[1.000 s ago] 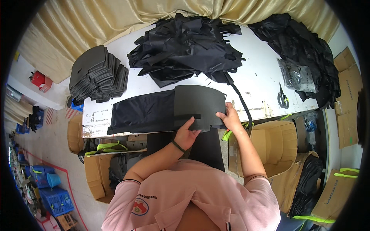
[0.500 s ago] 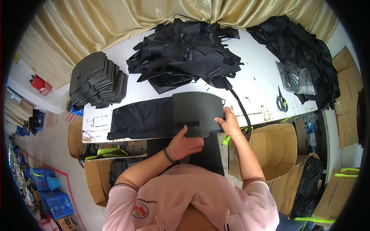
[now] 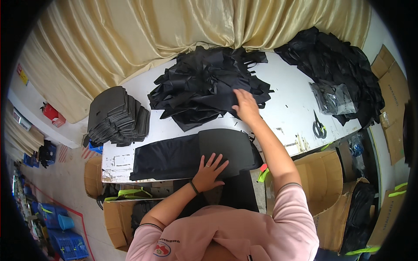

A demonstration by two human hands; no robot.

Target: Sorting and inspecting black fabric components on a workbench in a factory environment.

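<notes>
A dark grey foam sheet (image 3: 225, 145) with a rounded right side lies on the right part of a flat black fabric piece (image 3: 167, 157) at the table's near edge. Spread fingers of my left hand (image 3: 211, 173) rest on the sheet's lower left part. Farther off, my right hand (image 3: 247, 108) reaches over the near right side of a heap of loose black fabric pieces (image 3: 202, 82). Its thumb and fingers are apart, and I see nothing gripped between them.
Similar grey foam sheets (image 3: 115, 115) are stacked at the table's left. Black scissors (image 3: 320, 126), a clear plastic bag (image 3: 333, 98) and more black fabric (image 3: 331, 61) lie at the right. Open cardboard boxes (image 3: 320, 174) stand below the near edge. A gold curtain (image 3: 174, 30) hangs behind.
My right hand has left the foam sheet's right edge and moved forward to the fabric heap. My left hand has settled flat on the sheet. The whole view has shifted slightly.
</notes>
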